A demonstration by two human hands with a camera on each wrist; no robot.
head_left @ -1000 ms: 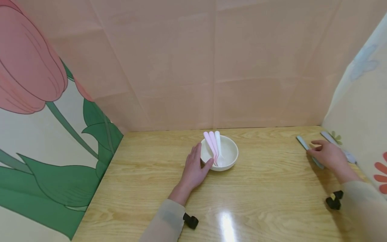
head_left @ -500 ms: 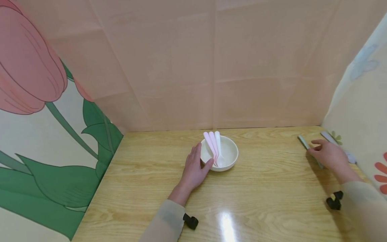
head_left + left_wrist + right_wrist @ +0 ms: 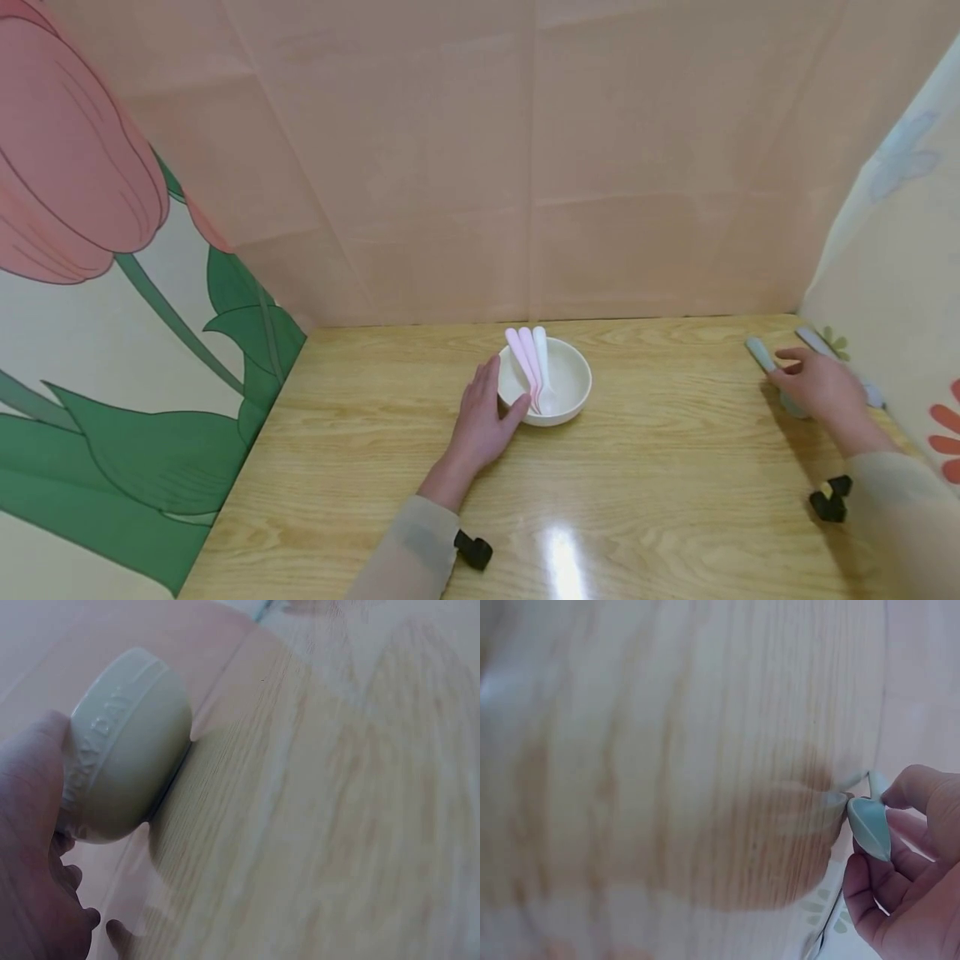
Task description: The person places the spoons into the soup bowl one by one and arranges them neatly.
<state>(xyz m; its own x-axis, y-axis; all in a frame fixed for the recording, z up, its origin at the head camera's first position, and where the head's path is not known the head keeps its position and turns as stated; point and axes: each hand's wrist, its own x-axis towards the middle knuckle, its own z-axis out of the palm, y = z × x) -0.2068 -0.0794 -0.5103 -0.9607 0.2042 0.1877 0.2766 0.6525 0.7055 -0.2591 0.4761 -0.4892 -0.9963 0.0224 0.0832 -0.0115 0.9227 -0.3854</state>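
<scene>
A white bowl (image 3: 572, 367) holds two pink-handled utensils (image 3: 517, 346) and one white utensil (image 3: 542, 350), handles leaning over its far rim. Against the bowl's left side rests my left hand (image 3: 480, 421), fingers extended and thumb at the near rim; the left wrist view shows it touching the bowl (image 3: 131, 750). Far to the right, my right hand (image 3: 821, 390) pinches a pale green spoon (image 3: 761, 353) between thumb and fingers, partly covering it. The spoon's head (image 3: 870, 829) shows beside the fingers in the right wrist view.
A greyish-lilac utensil (image 3: 812, 338) lies beyond my right hand along the right wall, partly hidden by that hand. The wooden table (image 3: 660, 483) meets a pink backdrop (image 3: 420, 250) behind and flower-printed sheets at both sides.
The green spoon has turned in my right hand, and its handle end has shifted slightly right. My left hand and the bowl have stayed in place.
</scene>
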